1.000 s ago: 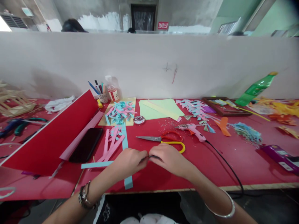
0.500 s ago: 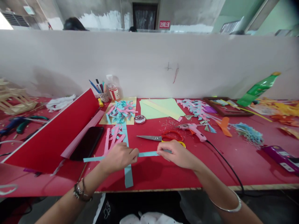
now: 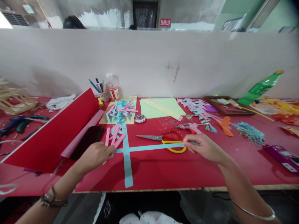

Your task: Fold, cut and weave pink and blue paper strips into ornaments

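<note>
A long red table (image 3: 210, 174) fills the view, backed by a pale partition wall (image 3: 149, 62); on its left side a big red card sheet (image 3: 51, 137) leans up at a slant, with a dark phone (image 3: 87, 142) lying just beside its near-right edge. Farther back lie pale green paper sheets (image 3: 161, 108), and left of them a yellow sheet heaped with pink and blue offcuts (image 3: 121, 110); a green bottle (image 3: 259, 88) tilts at the far right.

Near the middle, a blue paper strip (image 3: 149, 147) is stretched left to right just above the table — the left hand (image 3: 95, 155) pinches one end between closed fingertips, the right hand (image 3: 203, 147) pinches the other end the same way, both hands otherwise holding nothing. The strip crosses over a second blue strip (image 3: 126, 155) that runs from far to near and overhangs toward the table edge; it also passes over the yellow handle of the scissors (image 3: 163, 139), which lie just behind it. Loose pink strips (image 3: 113, 137) sit beside the left hand; a pink glue gun (image 3: 190, 127) rests beyond the right hand.

The likely trouble is a tear — thin paper drawn taut between two pinches may rip if pulled harder; it might also snag on the scissor handle, or a sweep of the left hand could scatter the pink strips.
</note>
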Tool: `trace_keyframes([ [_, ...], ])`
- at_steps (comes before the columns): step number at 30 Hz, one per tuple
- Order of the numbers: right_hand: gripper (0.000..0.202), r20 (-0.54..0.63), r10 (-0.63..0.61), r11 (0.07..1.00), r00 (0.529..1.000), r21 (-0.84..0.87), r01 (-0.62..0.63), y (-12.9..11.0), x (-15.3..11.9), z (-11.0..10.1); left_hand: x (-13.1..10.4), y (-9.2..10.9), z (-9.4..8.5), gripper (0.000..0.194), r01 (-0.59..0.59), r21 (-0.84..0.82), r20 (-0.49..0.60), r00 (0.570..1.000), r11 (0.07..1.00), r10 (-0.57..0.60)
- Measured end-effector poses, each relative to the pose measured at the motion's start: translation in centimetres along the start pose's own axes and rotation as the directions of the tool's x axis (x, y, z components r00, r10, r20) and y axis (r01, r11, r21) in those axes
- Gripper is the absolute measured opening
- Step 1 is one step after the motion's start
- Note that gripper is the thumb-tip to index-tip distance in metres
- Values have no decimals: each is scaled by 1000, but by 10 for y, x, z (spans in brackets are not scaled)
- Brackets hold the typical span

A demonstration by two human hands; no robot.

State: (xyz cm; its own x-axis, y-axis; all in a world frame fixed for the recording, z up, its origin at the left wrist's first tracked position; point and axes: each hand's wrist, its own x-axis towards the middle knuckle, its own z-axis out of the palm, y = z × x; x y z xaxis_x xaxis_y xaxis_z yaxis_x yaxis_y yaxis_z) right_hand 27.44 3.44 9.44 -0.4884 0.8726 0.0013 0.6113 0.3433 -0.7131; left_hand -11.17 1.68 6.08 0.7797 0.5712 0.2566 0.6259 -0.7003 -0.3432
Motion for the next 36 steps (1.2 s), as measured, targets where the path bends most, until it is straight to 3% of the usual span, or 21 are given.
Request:
trace_keyframes([
  [2,29,-25,15,1000,1000,-13,-15,6,-3,-7,-10,-7,1,24,64,11,10,998,998,-64],
  [4,28,-42,0,1000,999,-20,-1,10,-4,-9,-16,-9,0,27,198,15,-50,979,980,-197],
  [6,26,-18,-57,998,998,-11,57,10,-3,-7,-13,-5,-8,26,322,-76,-119,937,944,-329],
  [8,24,22,-145,989,989,14,145,4,2,2,0,5,-19,24,342,-213,-175,909,915,-380],
  [10,21,33,-246,969,969,43,245,-5,9,12,20,20,-29,16,258,-258,-225,921,931,-318],
  [11,20,29,-293,955,956,53,291,-9,13,17,31,27,-33,21,239,-257,-218,930,936,-297],
  [13,17,18,-355,934,935,57,354,-16,19,22,48,39,-36,31,191,-285,-175,953,939,-247],
  [15,17,15,-385,923,923,31,384,-20,22,22,58,46,-33,25,139,-321,-121,975,937,-186],
  [19,15,50,-358,916,932,-172,362,-27,23,18,62,51,-25,39,135,-274,-66,985,952,-158],
  [23,17,-27,-344,874,939,-376,309,-47,26,40,67,59,-19,42,148,-272,-48,985,951,-167],
  [26,15,27,-397,842,918,-387,376,-60,32,69,71,65,-16,41,177,-303,-57,977,936,-203],
  [29,14,-13,-385,852,923,-391,349,-60,38,89,71,69,-12,41,174,-336,-73,975,926,-210],
  [33,14,-80,-423,840,903,-410,357,-50,41,93,67,68,-12,41,182,-362,-60,974,914,-218],
  [36,16,-112,-462,804,880,-471,363,-42,38,86,63,63,-15,37,222,-412,25,972,884,-233],
])
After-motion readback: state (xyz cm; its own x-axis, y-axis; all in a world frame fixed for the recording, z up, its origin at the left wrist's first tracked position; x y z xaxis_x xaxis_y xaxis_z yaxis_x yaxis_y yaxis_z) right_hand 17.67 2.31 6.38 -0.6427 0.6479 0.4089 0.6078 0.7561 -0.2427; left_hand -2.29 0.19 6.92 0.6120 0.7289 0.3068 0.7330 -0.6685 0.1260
